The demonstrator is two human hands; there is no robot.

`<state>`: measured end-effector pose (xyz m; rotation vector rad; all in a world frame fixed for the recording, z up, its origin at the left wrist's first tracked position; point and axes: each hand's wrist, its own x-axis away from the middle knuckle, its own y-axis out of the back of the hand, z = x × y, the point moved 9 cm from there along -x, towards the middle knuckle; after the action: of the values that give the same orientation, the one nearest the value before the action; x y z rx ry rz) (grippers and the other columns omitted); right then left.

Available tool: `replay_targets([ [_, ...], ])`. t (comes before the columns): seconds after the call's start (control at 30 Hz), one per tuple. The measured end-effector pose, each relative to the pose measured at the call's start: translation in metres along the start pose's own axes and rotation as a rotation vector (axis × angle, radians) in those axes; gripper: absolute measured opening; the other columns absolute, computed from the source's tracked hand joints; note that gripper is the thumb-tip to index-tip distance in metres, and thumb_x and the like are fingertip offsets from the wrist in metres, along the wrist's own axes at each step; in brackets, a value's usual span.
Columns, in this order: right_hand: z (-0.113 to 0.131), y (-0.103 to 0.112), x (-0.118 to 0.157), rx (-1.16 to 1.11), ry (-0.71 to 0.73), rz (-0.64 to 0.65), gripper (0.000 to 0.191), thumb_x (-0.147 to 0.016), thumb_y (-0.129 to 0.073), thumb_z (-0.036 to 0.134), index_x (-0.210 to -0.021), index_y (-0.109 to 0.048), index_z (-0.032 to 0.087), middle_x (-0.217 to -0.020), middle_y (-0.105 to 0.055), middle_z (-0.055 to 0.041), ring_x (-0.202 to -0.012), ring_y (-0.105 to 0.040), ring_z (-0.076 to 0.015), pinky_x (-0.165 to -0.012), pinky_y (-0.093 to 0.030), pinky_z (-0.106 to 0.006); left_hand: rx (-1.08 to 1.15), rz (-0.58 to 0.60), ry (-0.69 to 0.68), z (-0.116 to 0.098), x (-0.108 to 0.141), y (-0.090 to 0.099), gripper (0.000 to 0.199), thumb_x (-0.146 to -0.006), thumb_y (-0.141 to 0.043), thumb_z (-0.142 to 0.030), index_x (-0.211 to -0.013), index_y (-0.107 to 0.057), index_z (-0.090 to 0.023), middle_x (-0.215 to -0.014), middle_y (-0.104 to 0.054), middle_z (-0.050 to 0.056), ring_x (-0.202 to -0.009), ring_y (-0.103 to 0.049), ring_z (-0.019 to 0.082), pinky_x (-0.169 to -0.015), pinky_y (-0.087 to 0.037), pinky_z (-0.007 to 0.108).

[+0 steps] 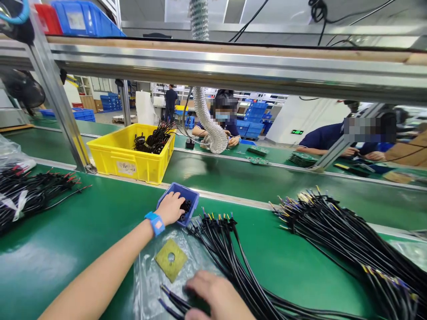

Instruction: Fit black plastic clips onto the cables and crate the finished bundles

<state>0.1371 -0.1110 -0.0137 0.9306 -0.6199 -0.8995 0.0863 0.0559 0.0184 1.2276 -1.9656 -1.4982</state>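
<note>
My left hand (171, 208), with a blue wristband, reaches into a small blue-purple bin (192, 195) of small black parts (185, 209); its fingertips are among the parts, and whether they grip one is hidden. At the bottom centre my right hand (216, 293) is blurred, over a few black cables (175, 302) with bare ends pointing left; its grip is unclear. Between the hands a yellow square pad (171, 260) with a round hole lies on a clear plastic bag (145, 271). Right of the pad runs a bundle of black cables (227, 249) with black fittings near its tips.
A yellow bin (130, 164) with black cables stands beyond the small bin. Large cable bundles lie at the right (340, 226) and left (36, 191). A metal frame (213, 66) crosses above, and a flexible duct (210, 120) hangs behind it. People sit across the bench.
</note>
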Motion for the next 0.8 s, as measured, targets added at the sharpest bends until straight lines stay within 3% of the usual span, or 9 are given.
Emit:
replay_targets([
  [0.07,-0.001,-0.025,-0.003,0.052,-0.043,0.1,0.036,-0.057,-0.079,0.031,-0.087,-0.065,0.02,-0.084,-0.065,-0.0032,-0.077,-0.058,-0.0205,-0.065,-0.04,-0.024,-0.048,0.057,0.022,0.007,-0.011,-0.012,0.038,-0.074,-0.06,-0.019,-0.111,-0.054,-0.014,-0.109,-0.057,0.015,-0.106,-0.048,0.03,-0.092,-0.037,0.043],
  [0.17,-0.005,-0.032,-0.004,-0.013,-0.071,0.112,0.024,-0.058,-0.075,0.015,-0.079,-0.063,0.02,-0.076,-0.064,0.001,-0.074,-0.056,-0.0169,-0.064,-0.037,-0.022,-0.082,0.104,0.006,0.009,-0.016,-0.022,0.033,-0.075,-0.059,-0.017,-0.108,-0.056,-0.017,-0.102,-0.058,0.013,-0.102,-0.049,0.03,-0.088,-0.038,0.042],
  [0.27,-0.004,-0.018,-0.002,-0.169,-0.071,0.052,0.015,-0.064,-0.068,0.011,-0.076,-0.063,0.019,-0.072,-0.062,0.002,-0.069,-0.055,-0.0145,-0.061,-0.037,-0.02,-0.054,0.132,-0.044,0.007,-0.015,-0.024,0.027,-0.076,-0.058,-0.016,-0.103,-0.058,-0.021,-0.098,-0.058,0.009,-0.099,-0.05,0.027,-0.085,-0.04,0.038],
  [0.4,-0.015,0.009,0.0,-0.294,-0.139,-0.154,0.018,-0.08,-0.053,0.017,-0.094,-0.066,0.019,-0.086,-0.066,-0.0036,-0.079,-0.059,-0.0171,-0.073,-0.042,-0.024,0.056,0.111,-0.064,0.005,-0.015,-0.019,0.022,-0.079,-0.053,-0.014,-0.098,-0.06,-0.021,-0.095,-0.059,0.006,-0.097,-0.052,0.024,-0.088,-0.039,0.035],
  [0.6,-0.028,0.009,-0.003,0.075,-0.131,-0.231,0.032,-0.088,-0.039,0.017,-0.109,-0.063,0.019,-0.086,-0.068,-0.0085,-0.074,-0.064,-0.0205,-0.065,-0.046,-0.027,0.384,-0.063,0.026,0.011,-0.012,0.007,0.03,-0.084,-0.04,-0.008,-0.104,-0.059,-0.019,-0.105,-0.06,0.006,-0.101,-0.054,0.02,-0.093,-0.041,0.034],
  [0.7,-0.028,0.005,-0.003,0.207,-0.108,-0.228,0.034,-0.087,-0.04,0.013,-0.115,-0.057,0.019,-0.092,-0.068,-0.0078,-0.076,-0.066,-0.0201,-0.065,-0.046,-0.025,0.594,-0.122,0.129,0.026,-0.006,0.016,0.03,-0.084,-0.039,-0.009,-0.108,-0.055,-0.016,-0.104,-0.06,0.007,-0.089,-0.059,0.017,-0.079,-0.051,0.03],
  [0.8,-0.024,0.002,-0.005,0.275,-0.099,-0.178,0.026,-0.087,-0.04,0.012,-0.102,-0.059,0.02,-0.079,-0.068,-0.0038,-0.068,-0.065,-0.0181,-0.058,-0.042,-0.023,0.788,-0.122,0.226,0.041,0.004,0.013,0.031,-0.084,-0.038,-0.009,-0.111,-0.052,-0.015,-0.095,-0.06,0.006,-0.075,-0.063,0.013,-0.061,-0.055,0.023],
])
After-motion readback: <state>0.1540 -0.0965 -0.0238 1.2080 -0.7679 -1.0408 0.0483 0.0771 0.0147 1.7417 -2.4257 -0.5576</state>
